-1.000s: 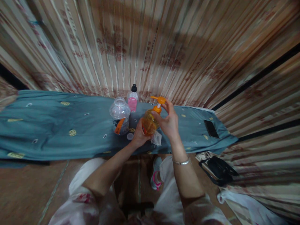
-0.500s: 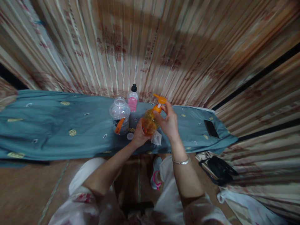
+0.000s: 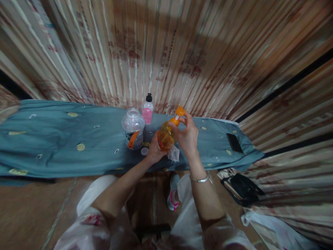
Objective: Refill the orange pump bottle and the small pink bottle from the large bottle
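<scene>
My left hand point(image 3: 154, 151) is wrapped round the lower body of an orange pump bottle point(image 3: 165, 136), held just above a table covered in a blue-grey cloth point(image 3: 65, 139). The fingers of my right hand point(image 3: 185, 135) are pinched on the bottle's orange pump top point(image 3: 179, 111) and collar. A crumpled bit of clear plastic point(image 3: 173, 153) hangs under the bottle by my right palm. A silver bangle point(image 3: 199, 179) sits on my right wrist.
A clear jar point(image 3: 133, 127) with no lid stands left of the bottle, a small white cap point(image 3: 144, 151) in front of it. A pink-labelled bottle with a black cap point(image 3: 147, 109) stands behind. A dark phone point(image 3: 234, 143) lies at the cloth's right end. Striped curtains hang behind.
The pump head has turned under my right fingers: its nozzle pointed left a second ago and now faces away. Both hands stay in place on the bottle.
</scene>
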Tool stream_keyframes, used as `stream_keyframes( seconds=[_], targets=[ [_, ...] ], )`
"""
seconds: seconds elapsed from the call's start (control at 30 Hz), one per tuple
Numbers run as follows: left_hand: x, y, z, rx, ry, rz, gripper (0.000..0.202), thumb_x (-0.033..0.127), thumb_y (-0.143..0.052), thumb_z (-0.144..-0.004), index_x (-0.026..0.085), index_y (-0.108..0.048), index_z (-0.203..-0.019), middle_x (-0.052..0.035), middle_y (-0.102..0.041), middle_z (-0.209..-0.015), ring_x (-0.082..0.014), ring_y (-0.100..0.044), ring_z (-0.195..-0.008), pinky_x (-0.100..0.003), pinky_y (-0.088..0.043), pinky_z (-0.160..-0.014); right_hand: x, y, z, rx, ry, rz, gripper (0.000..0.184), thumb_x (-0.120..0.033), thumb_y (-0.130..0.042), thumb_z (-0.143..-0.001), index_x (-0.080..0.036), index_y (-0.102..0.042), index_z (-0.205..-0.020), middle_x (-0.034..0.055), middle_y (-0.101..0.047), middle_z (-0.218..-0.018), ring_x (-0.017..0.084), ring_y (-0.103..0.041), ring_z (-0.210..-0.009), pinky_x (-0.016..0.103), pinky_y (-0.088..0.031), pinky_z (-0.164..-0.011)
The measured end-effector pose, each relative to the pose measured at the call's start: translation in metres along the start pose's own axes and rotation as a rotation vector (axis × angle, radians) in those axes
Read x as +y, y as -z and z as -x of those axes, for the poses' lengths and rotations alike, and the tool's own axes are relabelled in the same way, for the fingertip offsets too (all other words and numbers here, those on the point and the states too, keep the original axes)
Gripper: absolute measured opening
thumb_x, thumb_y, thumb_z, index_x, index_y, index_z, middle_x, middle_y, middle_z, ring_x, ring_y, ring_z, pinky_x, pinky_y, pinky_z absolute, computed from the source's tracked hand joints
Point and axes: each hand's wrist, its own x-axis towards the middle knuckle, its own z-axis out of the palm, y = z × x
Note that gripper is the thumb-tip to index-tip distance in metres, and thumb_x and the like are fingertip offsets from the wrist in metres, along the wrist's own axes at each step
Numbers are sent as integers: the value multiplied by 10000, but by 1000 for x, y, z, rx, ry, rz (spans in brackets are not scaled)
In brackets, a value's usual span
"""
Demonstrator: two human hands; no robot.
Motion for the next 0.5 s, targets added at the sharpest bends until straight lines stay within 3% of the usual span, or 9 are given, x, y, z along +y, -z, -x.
stream_keyframes(
  seconds=[0.13, 0.23, 0.33, 0.5],
  targets=[
    [2, 1, 0, -4, 1, 8, 985, 198, -953, -569, 248, -485, -1434, -120, -628, -1368, -361, -610, -1314, -578, -475, -1162, 0, 0, 1, 20, 63, 8, 694, -486, -809, -858, -267, -552, -1464, 115, -798, -1240, 334, -750, -1207, 523, -570, -1075],
    [5, 2, 0, -11, -3, 11, 945, 194, -940, -575, 248, -498, -1408, -117, -634, -1359, -357, -626, -1288, -574, -493, -1142, 2, 0, 1, -33, 99, -40, 598, -463, -736, -923, -260, -557, -1456, 115, -789, -1261, 313, -755, -1204, 495, -573, -1073],
    [8, 2, -1, -15, -7, 8, 933, 190, -941, -566, 241, -508, -1391, -117, -643, -1349, -358, -630, -1280, -570, -496, -1140, 3, -1, 1, -24, 63, -9, 543, -472, -721, -933, -255, -589, -1412, 109, -812, -1175, 330, -767, -1163, 514, -579, -1051],
    [7, 2, 0, -12, -13, 0, 927, 178, -939, -577, 244, -506, -1393, -109, -653, -1338, -342, -642, -1259, -547, -514, -1124, 0, 0, 0, 40, 19, 25, 652, -523, -808, -855, -263, -586, -1410, 104, -816, -1171, 336, -754, -1185, 537, -564, -1076]
  ],
)
